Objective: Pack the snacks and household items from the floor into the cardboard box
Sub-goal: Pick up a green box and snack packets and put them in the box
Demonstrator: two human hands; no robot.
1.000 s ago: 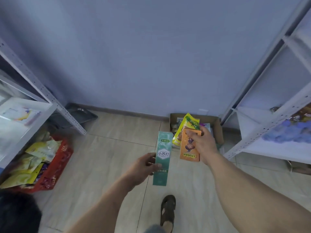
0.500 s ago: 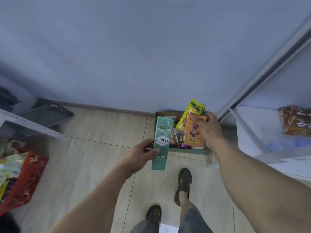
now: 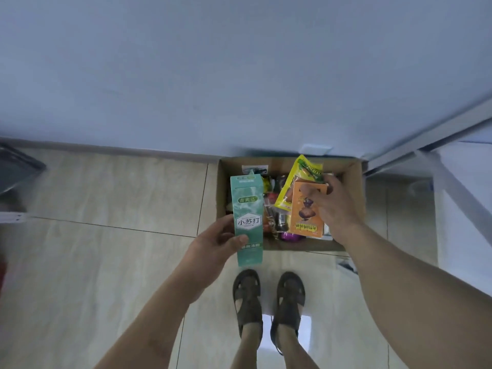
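An open cardboard box (image 3: 355, 198) stands on the floor against the wall, with several snack packets inside. My left hand (image 3: 213, 242) grips a tall green carton (image 3: 247, 217) near its lower end, upright over the box's left front corner. My right hand (image 3: 332, 209) holds an orange snack packet (image 3: 306, 217) and a yellow packet (image 3: 300, 179) together above the box's inside.
A white metal shelf frame (image 3: 426, 139) rises at the right, close to the box. A dark tray (image 3: 16, 169) lies at the far left by the wall. My two sandalled feet (image 3: 269, 296) stand on the tiled floor just in front of the box.
I have stepped up to the box, which now lies right below my hands. Both hands keep their items and have come over the box. The red basket at the left has left the view.
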